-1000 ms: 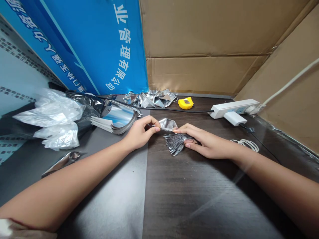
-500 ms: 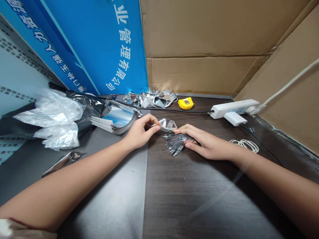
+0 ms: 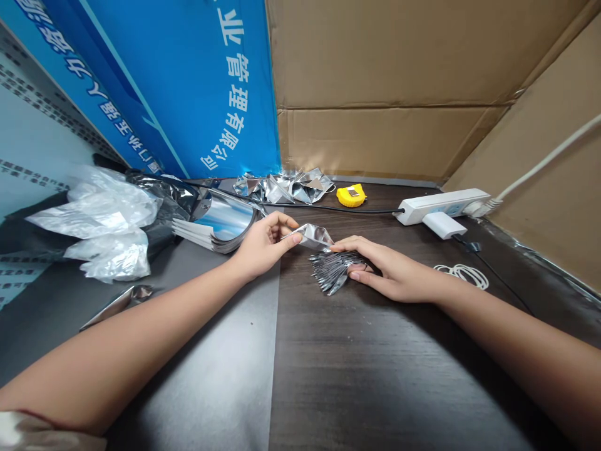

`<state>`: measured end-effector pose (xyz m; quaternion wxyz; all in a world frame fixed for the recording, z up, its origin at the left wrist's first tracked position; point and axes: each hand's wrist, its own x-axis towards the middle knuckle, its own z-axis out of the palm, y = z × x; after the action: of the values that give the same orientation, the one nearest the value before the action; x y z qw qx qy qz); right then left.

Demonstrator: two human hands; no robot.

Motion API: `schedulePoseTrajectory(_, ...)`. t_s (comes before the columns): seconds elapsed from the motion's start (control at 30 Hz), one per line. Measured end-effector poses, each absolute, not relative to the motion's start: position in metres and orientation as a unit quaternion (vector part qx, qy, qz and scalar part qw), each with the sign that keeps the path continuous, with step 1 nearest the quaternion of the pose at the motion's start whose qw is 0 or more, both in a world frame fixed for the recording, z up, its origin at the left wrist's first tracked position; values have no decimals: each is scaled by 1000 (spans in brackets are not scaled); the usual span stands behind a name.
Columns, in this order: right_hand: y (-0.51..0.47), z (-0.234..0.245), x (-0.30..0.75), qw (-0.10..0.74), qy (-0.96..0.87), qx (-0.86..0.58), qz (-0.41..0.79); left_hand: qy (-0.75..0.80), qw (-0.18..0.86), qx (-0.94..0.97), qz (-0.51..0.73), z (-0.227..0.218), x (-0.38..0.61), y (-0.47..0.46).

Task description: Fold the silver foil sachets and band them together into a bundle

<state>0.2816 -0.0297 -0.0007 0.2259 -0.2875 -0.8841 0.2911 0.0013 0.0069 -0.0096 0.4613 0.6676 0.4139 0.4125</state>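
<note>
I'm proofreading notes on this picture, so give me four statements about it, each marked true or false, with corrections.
1. The left hand pinches a shiny silver foil pouch. True.
2. The rounded yellow tape measure lies left of the long white plastic power strip. True.
3. The right hand grips the tape measure. False: it holds a fanned bundle of thin silver foil pieces.
4. Crinkled clear plastic bags lie at the far right of the picture. False: they lie at the left.

Tape measure (image 3: 351,195) lies behind the pouch stack (image 3: 329,270), left of the power strip (image 3: 439,203)
</note>
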Motion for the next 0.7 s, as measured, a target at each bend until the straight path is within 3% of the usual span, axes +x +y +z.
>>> schedulePoseTrajectory(0.7, -30, -2, 281, 221, -893, -274, 281, 389, 390, 768, 327, 3, 5, -1)
